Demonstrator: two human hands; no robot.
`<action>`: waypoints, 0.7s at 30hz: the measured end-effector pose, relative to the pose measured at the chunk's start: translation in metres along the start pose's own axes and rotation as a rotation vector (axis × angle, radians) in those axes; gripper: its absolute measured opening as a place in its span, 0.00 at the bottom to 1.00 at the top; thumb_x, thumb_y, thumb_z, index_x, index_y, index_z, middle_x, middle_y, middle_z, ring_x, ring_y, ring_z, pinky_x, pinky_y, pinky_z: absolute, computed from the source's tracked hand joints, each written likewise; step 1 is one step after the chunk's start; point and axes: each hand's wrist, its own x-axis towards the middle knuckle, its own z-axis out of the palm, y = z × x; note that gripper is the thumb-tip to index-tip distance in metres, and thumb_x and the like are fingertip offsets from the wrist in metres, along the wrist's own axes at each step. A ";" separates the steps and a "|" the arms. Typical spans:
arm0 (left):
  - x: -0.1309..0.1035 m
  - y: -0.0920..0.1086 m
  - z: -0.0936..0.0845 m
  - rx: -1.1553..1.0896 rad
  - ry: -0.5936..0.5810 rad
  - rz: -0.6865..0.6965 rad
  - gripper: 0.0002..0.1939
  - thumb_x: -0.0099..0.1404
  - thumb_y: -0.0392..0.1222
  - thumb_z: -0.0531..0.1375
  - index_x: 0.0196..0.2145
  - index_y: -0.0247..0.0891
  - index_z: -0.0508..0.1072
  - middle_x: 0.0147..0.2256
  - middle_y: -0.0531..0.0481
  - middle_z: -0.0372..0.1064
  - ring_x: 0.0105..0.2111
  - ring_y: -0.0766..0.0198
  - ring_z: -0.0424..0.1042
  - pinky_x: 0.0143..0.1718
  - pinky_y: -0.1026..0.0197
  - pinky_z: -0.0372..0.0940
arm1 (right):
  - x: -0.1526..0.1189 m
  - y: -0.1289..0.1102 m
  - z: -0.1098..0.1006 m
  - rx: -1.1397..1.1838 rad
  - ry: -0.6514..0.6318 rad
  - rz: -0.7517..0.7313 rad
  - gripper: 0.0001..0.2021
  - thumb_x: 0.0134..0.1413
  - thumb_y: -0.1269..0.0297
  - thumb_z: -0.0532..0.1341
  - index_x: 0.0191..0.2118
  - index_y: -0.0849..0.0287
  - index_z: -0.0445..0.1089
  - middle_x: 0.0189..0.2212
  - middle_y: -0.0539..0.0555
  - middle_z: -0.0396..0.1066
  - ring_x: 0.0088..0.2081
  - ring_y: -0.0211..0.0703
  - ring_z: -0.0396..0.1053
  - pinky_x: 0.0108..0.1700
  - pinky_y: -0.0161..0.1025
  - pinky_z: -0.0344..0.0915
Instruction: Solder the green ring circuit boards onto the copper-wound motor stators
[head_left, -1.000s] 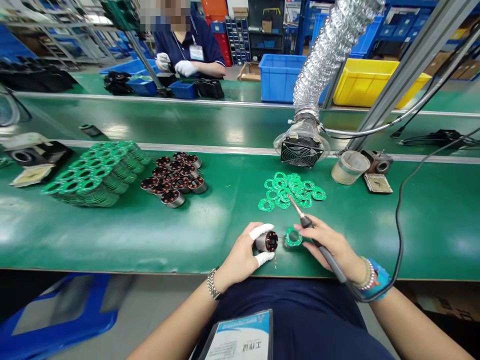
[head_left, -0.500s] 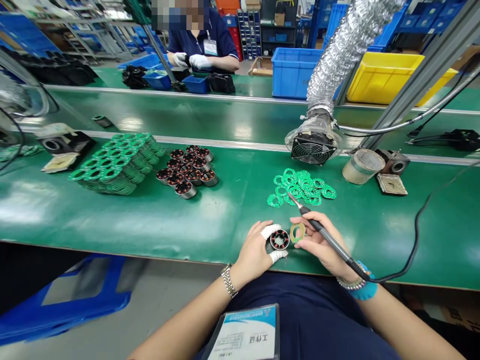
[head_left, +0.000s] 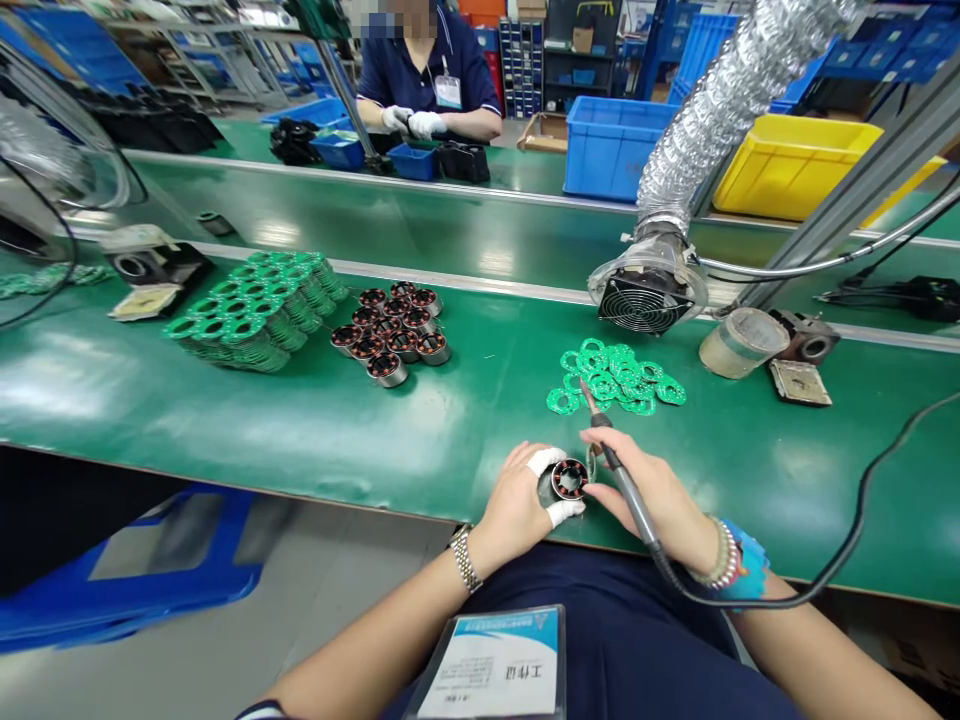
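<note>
My left hand (head_left: 519,500), with white coverings on thumb and finger, holds a round motor stator (head_left: 570,480) with dark and copper-red coils near the table's front edge. Right beside the stator, my right hand (head_left: 649,485) pinches a thin ring-shaped board (head_left: 592,464), seen nearly edge-on. The same hand also carries a soldering iron (head_left: 630,490), its tip pointing up and left towards a loose pile of green ring boards (head_left: 619,375). Several more stators (head_left: 386,368) stand grouped to the left, next to stacked green boards (head_left: 240,310).
A fume fan (head_left: 645,300) on a silver duct hangs behind the loose boards. At the right are a round tin (head_left: 742,342) and a soldering stand (head_left: 801,382). The iron's cable (head_left: 847,540) loops rightwards. Across the bench (head_left: 360,440), a gloved person handles something dark.
The ring board in my right hand has turned from facing the camera to nearly edge-on and moved closer to the stator. The whole view has shifted slightly.
</note>
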 end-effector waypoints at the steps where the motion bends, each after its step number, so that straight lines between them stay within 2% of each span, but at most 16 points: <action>1: 0.000 0.000 0.000 -0.005 0.004 -0.019 0.24 0.49 0.45 0.67 0.42 0.38 0.65 0.39 0.45 0.68 0.42 0.54 0.67 0.48 0.45 0.60 | 0.002 -0.002 -0.001 -0.054 -0.024 -0.039 0.23 0.54 0.66 0.58 0.55 0.55 0.54 0.46 0.58 0.67 0.43 0.45 0.70 0.46 0.43 0.68; 5: -0.001 0.001 -0.001 -0.025 0.009 -0.066 0.23 0.49 0.45 0.67 0.41 0.38 0.65 0.37 0.47 0.67 0.40 0.55 0.68 0.45 0.48 0.62 | 0.014 -0.005 -0.002 -0.070 -0.158 -0.163 0.21 0.53 0.65 0.60 0.52 0.55 0.57 0.44 0.57 0.68 0.42 0.45 0.69 0.44 0.41 0.68; 8: -0.002 0.002 -0.002 -0.030 0.008 -0.077 0.21 0.50 0.44 0.66 0.40 0.39 0.65 0.36 0.48 0.67 0.39 0.55 0.69 0.44 0.49 0.64 | 0.021 -0.002 -0.002 -0.056 -0.222 -0.175 0.19 0.51 0.63 0.62 0.49 0.55 0.60 0.43 0.57 0.68 0.44 0.45 0.68 0.46 0.42 0.66; 17: -0.002 0.004 -0.002 -0.010 -0.006 -0.100 0.19 0.50 0.43 0.66 0.37 0.38 0.64 0.38 0.46 0.68 0.42 0.53 0.69 0.46 0.47 0.63 | 0.018 0.005 0.002 0.078 -0.224 -0.072 0.20 0.49 0.63 0.64 0.48 0.55 0.59 0.46 0.55 0.67 0.45 0.43 0.68 0.46 0.39 0.65; 21: -0.006 -0.004 -0.008 -0.019 -0.027 -0.081 0.20 0.49 0.40 0.67 0.40 0.38 0.67 0.44 0.42 0.68 0.46 0.52 0.68 0.48 0.47 0.63 | 0.017 0.005 0.000 0.100 -0.227 -0.064 0.20 0.49 0.62 0.64 0.48 0.55 0.59 0.45 0.55 0.68 0.45 0.42 0.69 0.45 0.38 0.65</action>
